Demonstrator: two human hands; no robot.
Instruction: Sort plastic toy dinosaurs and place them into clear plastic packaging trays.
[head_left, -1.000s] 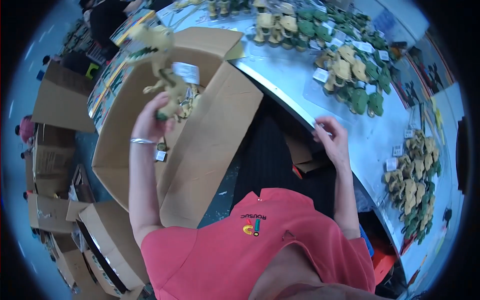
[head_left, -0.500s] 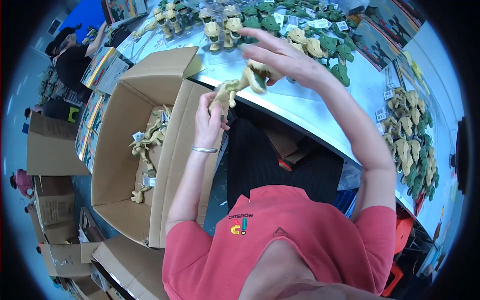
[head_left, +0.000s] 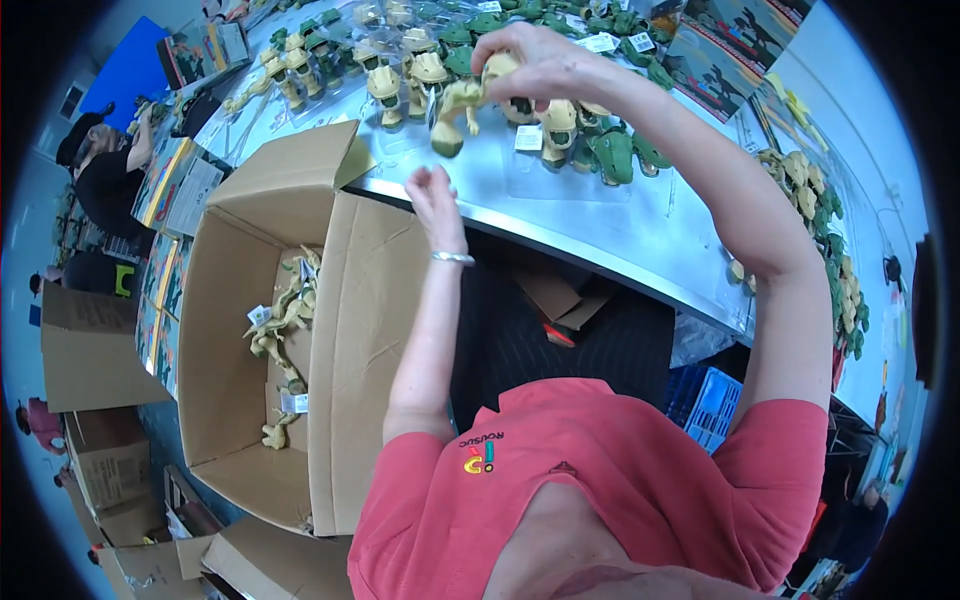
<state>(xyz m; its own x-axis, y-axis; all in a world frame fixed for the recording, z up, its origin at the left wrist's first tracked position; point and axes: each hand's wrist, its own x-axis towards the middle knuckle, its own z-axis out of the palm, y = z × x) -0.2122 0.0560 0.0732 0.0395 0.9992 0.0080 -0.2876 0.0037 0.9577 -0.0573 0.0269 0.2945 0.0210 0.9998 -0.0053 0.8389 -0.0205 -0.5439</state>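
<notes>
My right hand (head_left: 530,62) grips a tan toy dinosaur (head_left: 460,105) by its head, above the far part of the table. The toy's body hangs down to the left of my fingers, its green-tinged end lowest. Just below it, at the table's edge, my left hand (head_left: 437,205) is empty, with loosely bent fingers apart. Close to my right hand, tan dinosaur heads (head_left: 560,125) and green dinosaur heads (head_left: 612,155) lie on the tabletop, some on clear plastic. Toy dinosaurs with white tags (head_left: 290,310) lie in the open cardboard box (head_left: 215,330) on my left.
More tan and green toys (head_left: 845,270) are piled along the right of the table (head_left: 690,270). Printed boxes (head_left: 715,60) stand at the back right, others at the left (head_left: 165,270). A co-worker in black (head_left: 105,165) is at the far left. More cartons (head_left: 90,350) stand behind.
My right hand has taken the dinosaur by its head and moved it up and left over the table. My left hand has let go of its body and moved slightly right.
</notes>
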